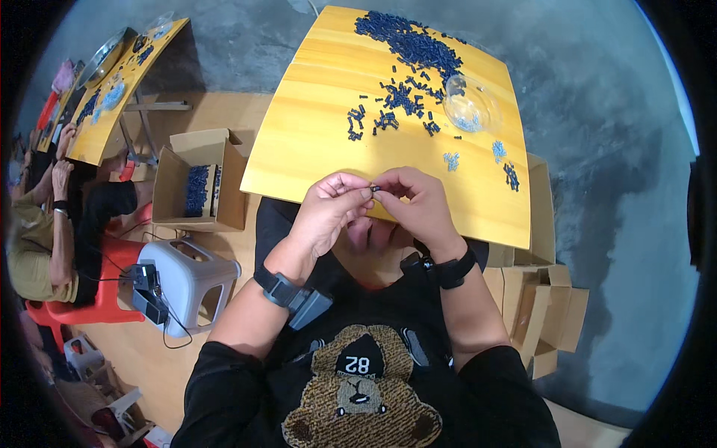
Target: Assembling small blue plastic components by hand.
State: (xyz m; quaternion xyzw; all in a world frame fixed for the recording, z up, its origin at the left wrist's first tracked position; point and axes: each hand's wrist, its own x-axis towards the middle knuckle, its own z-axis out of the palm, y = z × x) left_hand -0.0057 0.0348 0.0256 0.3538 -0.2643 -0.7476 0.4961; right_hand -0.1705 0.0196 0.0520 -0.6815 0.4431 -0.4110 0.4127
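Observation:
Just above the near edge of the yellow wood-grain table (299,160), my two hands meet fingertip to fingertip. Between them is a small black cylindrical part (375,188). My left hand (325,213) pinches it from one side, thumb against forefinger. From the other side my right hand (420,205) closes on it in a similar pinch. Fingertips cover most of the part, so its details are hidden. Beyond my hands lie a small cluster of pale blue pieces (451,161), another pale cluster (499,151) and a few dark parts (511,177).
A big pile of dark cylindrical parts (411,41) covers the far table. A clear round bowl (469,104) holds pale pieces. Cardboard boxes (224,179) flank the table. At left are a grey stool (179,272), a person (48,246) on a red chair, and another table (97,138).

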